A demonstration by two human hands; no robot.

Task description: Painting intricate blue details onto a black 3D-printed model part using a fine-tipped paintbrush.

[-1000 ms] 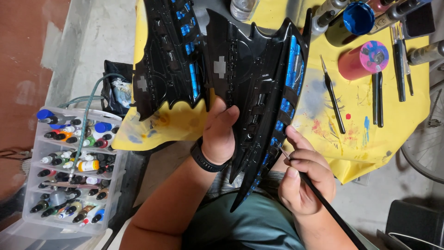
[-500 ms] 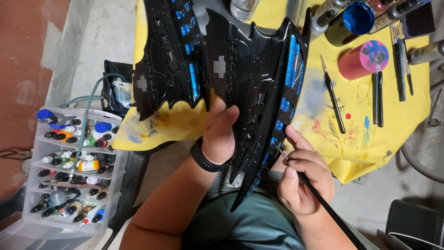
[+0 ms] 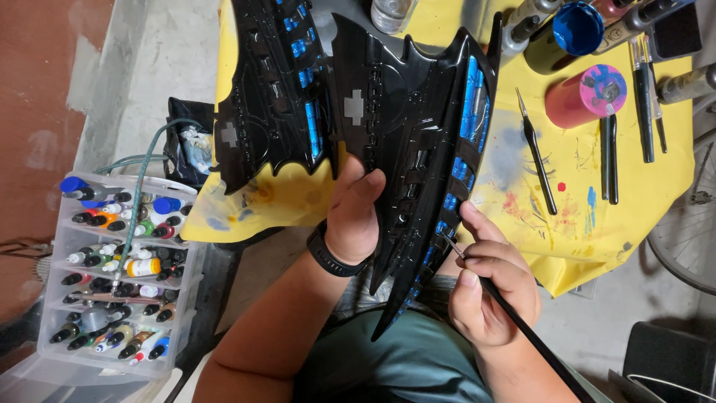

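The right hand [image 3: 488, 287] is closed around a thin black brush [image 3: 514, 317], its tip resting on a blue strip along the lower right edge of the black winged model [image 3: 388, 127]; the left hand [image 3: 354, 213] clamps the model from beneath at its middle, thumb on top. Against the pictures from a second and half a second ago almost nothing has shifted: model, hands and brush sit in the same places, so the painting of that edge looks like slow, fine work on one spot rather than a change of grip. The model hangs over the near edge of the yellow cloth [image 3: 589, 224], its pointed tail reaching down toward the person's lap. To the right of the model lie spare brushes [image 3: 537, 153], a pink jar [image 3: 585, 93] and a blue pot [image 3: 578, 26], near but apart. To its left stands a clear rack of small paint bottles [image 3: 112, 269], well apart, with a hose that seems to run across it. Open room lies mainly below the model.
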